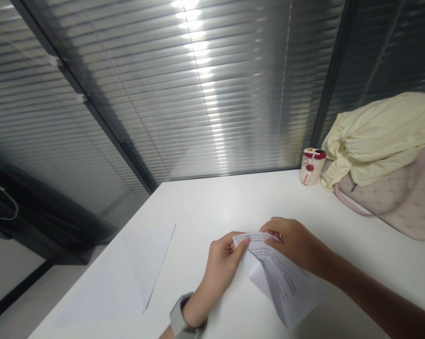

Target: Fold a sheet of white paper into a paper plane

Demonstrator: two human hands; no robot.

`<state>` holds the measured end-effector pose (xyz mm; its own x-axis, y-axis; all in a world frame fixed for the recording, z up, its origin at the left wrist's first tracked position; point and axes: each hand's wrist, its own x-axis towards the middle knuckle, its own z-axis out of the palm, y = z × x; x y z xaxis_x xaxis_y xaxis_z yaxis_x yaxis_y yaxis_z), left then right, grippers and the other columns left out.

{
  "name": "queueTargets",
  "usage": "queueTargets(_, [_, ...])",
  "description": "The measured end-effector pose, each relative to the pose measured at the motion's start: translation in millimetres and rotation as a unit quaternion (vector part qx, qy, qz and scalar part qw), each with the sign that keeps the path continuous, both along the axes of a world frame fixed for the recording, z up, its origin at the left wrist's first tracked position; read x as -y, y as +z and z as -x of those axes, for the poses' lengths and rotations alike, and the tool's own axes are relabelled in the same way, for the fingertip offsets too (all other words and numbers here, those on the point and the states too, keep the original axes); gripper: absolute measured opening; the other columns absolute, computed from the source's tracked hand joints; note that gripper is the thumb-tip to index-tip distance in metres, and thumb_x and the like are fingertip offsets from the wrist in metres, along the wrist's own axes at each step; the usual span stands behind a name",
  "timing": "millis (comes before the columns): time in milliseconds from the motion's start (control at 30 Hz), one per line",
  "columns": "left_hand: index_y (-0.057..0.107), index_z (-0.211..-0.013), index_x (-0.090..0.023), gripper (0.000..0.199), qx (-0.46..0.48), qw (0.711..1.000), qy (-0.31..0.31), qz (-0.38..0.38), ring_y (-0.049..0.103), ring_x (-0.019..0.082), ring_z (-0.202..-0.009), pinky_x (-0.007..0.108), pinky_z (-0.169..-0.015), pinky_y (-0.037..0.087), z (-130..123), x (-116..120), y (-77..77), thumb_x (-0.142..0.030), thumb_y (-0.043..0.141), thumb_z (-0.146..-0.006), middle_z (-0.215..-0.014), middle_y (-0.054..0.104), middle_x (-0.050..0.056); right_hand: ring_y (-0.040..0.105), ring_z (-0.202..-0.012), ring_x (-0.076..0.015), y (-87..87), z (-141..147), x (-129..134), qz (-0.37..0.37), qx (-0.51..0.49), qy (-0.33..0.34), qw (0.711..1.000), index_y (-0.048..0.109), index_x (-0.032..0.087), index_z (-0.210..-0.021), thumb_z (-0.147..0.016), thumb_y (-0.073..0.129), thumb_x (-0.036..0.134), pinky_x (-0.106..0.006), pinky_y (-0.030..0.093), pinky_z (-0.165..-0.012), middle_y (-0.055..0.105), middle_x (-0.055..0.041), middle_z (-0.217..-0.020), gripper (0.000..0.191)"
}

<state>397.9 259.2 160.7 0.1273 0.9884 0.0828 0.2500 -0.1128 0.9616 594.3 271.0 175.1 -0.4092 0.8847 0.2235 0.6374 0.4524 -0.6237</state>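
Sheet [106, 282] lies flat on the bench [198, 207] at left, untouched. To its right, the left hand [221, 263] pinches the top left corner of the printed paper [281, 278]. Its upper edge seems already folded; the lower part is bent, loose, not yet pressed flat. The right hand [293, 242] pinches the upper edge between thumb and fingers.

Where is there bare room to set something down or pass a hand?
The white table's widest bare patch lies between the blinds and the printed paper, left of the cup. A narrower one separates the left hand from the flat white paper. The back right is crowded: cup, yellow cloth, pink bag.
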Motion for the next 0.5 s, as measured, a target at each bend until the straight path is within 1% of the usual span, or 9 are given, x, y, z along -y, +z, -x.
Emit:
queueTargets(67, [0.071, -0.079, -0.014, 0.024, 0.023, 0.999, -0.005, 0.030, 0.059, 0.018, -0.065, 0.024, -0.057, 0.042, 2, -3, -1.0, -0.037, 0.066, -0.078, -0.071, 0.070, 0.005, 0.059, -0.074, -0.0164, -0.6, -1, 0, 0.000, 0.002, 0.002, 1.000, 0.068, 0.016, -0.091, -0.077, 0.057, 0.005, -0.026, 0.044, -0.067, 0.067, -0.0033, -0.085, 0.021])
queueTargets(133, [0.071, -0.077, -0.013, 0.025, 0.054, 0.997, -0.023, 0.055, 0.057, 0.017, -0.062, 0.024, -0.057, 0.041, 3, -6, -2.2, -0.037, 0.066, -0.078, -0.068, 0.068, 0.004, 0.059, -0.072, -0.0157, -1.9, -1, 0, -0.003, 0.000, 0.003, 1.000, 0.068, 0.016, -0.093, -0.077, 0.057, 0.005, -0.026, 0.044, -0.066, 0.066, -0.0033, -0.084, 0.023])
queueTargets(267, [0.071, -0.079, -0.013, 0.025, 0.101, 0.992, -0.047, 0.063, 0.058, 0.017, -0.065, 0.024, -0.061, 0.042, 5, -9, -1.4, -0.037, 0.067, -0.077, -0.071, 0.069, 0.004, 0.058, -0.068, -0.0142, -4.1, 3, 2, -0.030, 0.001, -0.007, 1.000, 0.068, 0.017, -0.093, -0.076, 0.054, 0.001, -0.024, 0.044, -0.063, 0.063, -0.0021, -0.083, 0.027])
queueTargets(367, [0.072, -0.081, -0.013, 0.025, 0.108, 0.992, -0.039, 0.057, 0.056, 0.015, -0.062, 0.023, -0.059, 0.040, 4, -8, 1.8, -0.037, 0.069, -0.076, -0.067, 0.068, 0.002, 0.059, -0.071, -0.0153, -4.9, 6, 6, -0.071, 0.024, -0.018, 0.997, 0.067, 0.017, -0.093, -0.078, 0.052, 0.000, -0.025, 0.045, -0.065, 0.062, -0.0025, -0.084, 0.028])
queueTargets(500, [0.073, -0.083, -0.013, 0.025, 0.119, 0.991, -0.017, 0.051, 0.052, 0.013, -0.057, 0.022, -0.055, 0.038, 5, -8, 3.7, -0.037, 0.071, -0.075, -0.062, 0.064, 0.001, 0.060, -0.078, -0.0195, -5.0, 10, 14, -0.155, 0.074, -0.024, 0.985, 0.066, 0.016, -0.097, -0.086, 0.047, 0.003, -0.030, 0.048, -0.067, 0.061, -0.0055, -0.085, 0.026])
